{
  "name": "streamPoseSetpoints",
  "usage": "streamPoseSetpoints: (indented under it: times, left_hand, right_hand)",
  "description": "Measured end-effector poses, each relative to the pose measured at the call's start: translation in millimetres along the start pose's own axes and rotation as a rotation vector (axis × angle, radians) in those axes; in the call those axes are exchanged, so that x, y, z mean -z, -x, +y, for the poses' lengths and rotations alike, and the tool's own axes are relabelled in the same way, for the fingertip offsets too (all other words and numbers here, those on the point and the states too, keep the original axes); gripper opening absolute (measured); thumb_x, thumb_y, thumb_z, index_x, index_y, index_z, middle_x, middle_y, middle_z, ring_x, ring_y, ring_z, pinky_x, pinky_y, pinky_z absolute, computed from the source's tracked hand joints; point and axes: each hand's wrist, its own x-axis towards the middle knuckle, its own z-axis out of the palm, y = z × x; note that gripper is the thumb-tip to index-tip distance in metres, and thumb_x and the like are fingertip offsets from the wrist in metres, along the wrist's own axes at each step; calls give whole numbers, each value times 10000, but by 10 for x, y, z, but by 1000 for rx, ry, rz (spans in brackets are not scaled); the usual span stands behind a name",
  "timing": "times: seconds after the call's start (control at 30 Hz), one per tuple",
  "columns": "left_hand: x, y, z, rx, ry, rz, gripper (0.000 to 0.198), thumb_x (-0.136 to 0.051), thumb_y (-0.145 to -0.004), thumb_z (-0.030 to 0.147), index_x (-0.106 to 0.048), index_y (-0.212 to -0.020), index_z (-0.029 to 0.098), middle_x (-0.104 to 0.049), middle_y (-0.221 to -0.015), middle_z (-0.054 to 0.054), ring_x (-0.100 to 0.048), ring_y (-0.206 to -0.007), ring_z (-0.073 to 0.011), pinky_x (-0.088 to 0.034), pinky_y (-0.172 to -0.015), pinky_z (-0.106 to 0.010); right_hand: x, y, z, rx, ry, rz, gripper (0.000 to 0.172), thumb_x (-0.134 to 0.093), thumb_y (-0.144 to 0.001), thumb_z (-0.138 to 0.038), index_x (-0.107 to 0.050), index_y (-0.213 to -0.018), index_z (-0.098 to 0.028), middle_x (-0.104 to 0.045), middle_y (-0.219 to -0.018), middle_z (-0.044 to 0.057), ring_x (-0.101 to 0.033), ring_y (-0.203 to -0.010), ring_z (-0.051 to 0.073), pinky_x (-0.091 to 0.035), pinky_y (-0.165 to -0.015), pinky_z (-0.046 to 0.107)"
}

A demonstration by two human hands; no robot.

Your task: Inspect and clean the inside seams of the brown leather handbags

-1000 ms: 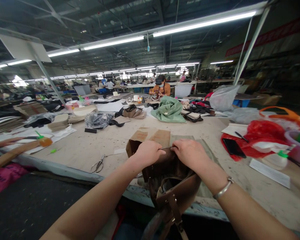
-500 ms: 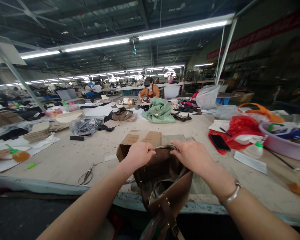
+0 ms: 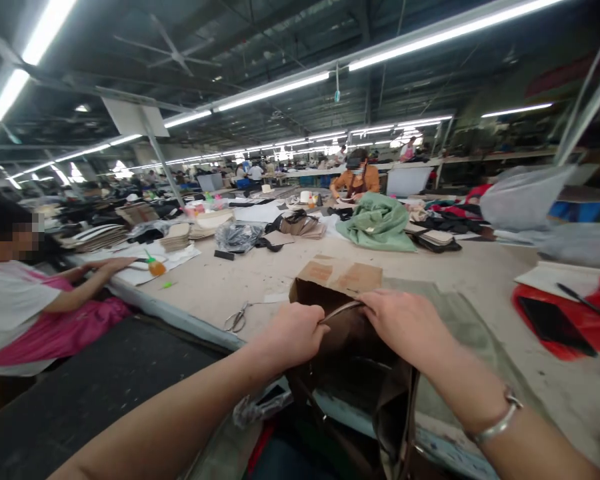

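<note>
A brown handbag (image 3: pixel 405 400) hangs at the table's front edge, its mouth spread wide and its inside dark. My left hand (image 3: pixel 297 333) is closed on the far rim of the bag at the left. Along the same rim, my right hand (image 3: pixel 405 323) pinches the edge with thumb and fingers, a short stretch of rim showing between the two hands. Just behind the bag stands an open cardboard box (image 3: pixel 337 275). To the left of my left hand lie metal scissors (image 3: pixel 237 319).
A green cloth bundle (image 3: pixel 377 223) lies farther back on the table (image 3: pixel 220 287). At right are a black phone (image 3: pixel 555 325) and red plastic (image 3: pixel 525 300). On the left, a co-worker (image 3: pixel 25 300) reaches onto the table near an orange glue bottle (image 3: pixel 155 267). Another person (image 3: pixel 356 179) sits opposite.
The view has swung left, bringing the co-worker at the left into sight. Both hands keep hold of the bag's rim, and the bag's near side has dropped lower and its mouth looks wider.
</note>
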Motion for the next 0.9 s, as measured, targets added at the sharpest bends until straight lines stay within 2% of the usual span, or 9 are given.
streamPoseSetpoints:
  times: [0.1,0.23,0.4,0.6,0.77,0.9]
  left_hand:
    - [-35,20,-33,13,15,6,248,-444,-847,380,-615,-815,204,-675,-790,-67,-623,-750,-225,-426,-643,-296]
    - [-34,-33,22,30,76,-7,227,-462,-845,386,-611,-886,221,-677,-829,-53,-628,-795,-221,-429,-674,-289]
    - [-40,-91,-3,-31,89,-15,227,-464,-844,367,-615,-949,234,-685,-880,-47,-628,-815,-230,-427,-678,-292]
    - [13,-144,-72,-33,105,-21,317,-513,-806,376,-583,-1095,268,-690,-920,-28,-628,-823,-234,-430,-670,-291]
    - [96,-264,-20,-181,216,-28,376,-526,-772,512,-626,-1002,231,-683,-945,-34,-615,-846,-227,-439,-677,-278]
    - [47,-385,53,-166,166,-2,288,-502,-804,424,-667,-830,189,-691,-854,-45,-610,-772,-212,-429,-654,-275]
  right_hand:
    - [-45,-67,-50,5,11,17,184,-455,-874,-257,-639,-878,-256,-669,-824,26,-618,-703,179,-380,-553,259]
    - [-73,-65,14,-45,-3,-3,189,-460,-877,-294,-646,-898,-267,-674,-870,19,-619,-740,176,-391,-581,268]
    - [-65,-55,25,-79,-41,-26,182,-475,-877,-304,-646,-868,-240,-676,-879,27,-617,-798,170,-409,-643,255]
    - [-67,-114,-7,-68,-47,-3,179,-478,-869,-276,-630,-795,-220,-675,-841,30,-615,-767,177,-404,-605,247]
    - [-80,-106,19,-61,-39,-7,173,-479,-869,-284,-639,-833,-229,-677,-858,31,-618,-762,182,-410,-606,254]
    - [-88,-84,29,-70,-37,-8,166,-487,-863,-278,-637,-813,-224,-675,-841,38,-619,-756,182,-411,-611,255]
